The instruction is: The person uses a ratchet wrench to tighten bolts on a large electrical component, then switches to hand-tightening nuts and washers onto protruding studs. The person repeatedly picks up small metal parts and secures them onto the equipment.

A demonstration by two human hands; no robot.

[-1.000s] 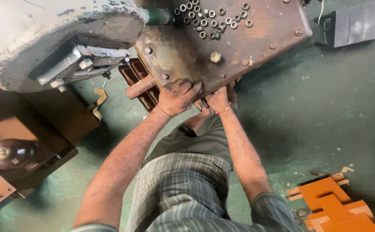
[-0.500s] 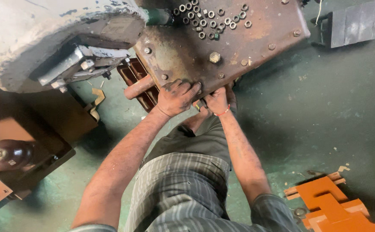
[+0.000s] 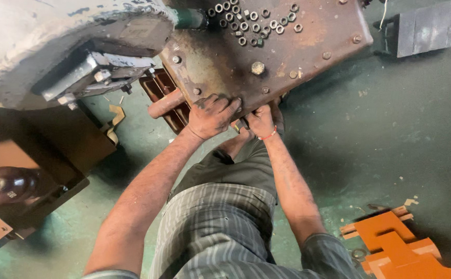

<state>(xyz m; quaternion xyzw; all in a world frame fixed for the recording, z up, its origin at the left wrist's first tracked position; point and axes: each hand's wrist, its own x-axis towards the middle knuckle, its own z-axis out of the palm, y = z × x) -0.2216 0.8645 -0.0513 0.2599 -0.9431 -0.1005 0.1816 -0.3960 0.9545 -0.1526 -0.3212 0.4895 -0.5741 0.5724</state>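
Observation:
A rusty brown metal plate (image 3: 287, 46) lies tilted in front of me, studded with bolts. My left hand (image 3: 211, 113), grimy, presses its fingers over the plate's near edge. Beside it, my right hand (image 3: 260, 120), with a red thread on the wrist, grips under the same edge; a small dark part shows between the two hands, too small to identify. Several loose steel nuts (image 3: 251, 20) lie in a cluster at the plate's far side. A larger bolt head (image 3: 257, 67) stands near the plate's middle.
A big grey rounded machine body (image 3: 55, 46) fills the upper left. A brown ribbed insulator (image 3: 163, 98) sits under the plate. A dark dome-shaped insulator (image 3: 3, 186) is at left, an orange metal bracket (image 3: 391, 248) at lower right, a grey block (image 3: 427, 28) at top right. Green floor (image 3: 391, 134) surrounds.
Both hands stay at the plate's near edge. The view has shifted slightly; the dome-shaped insulator at left and the orange bracket appear a little lower in frame.

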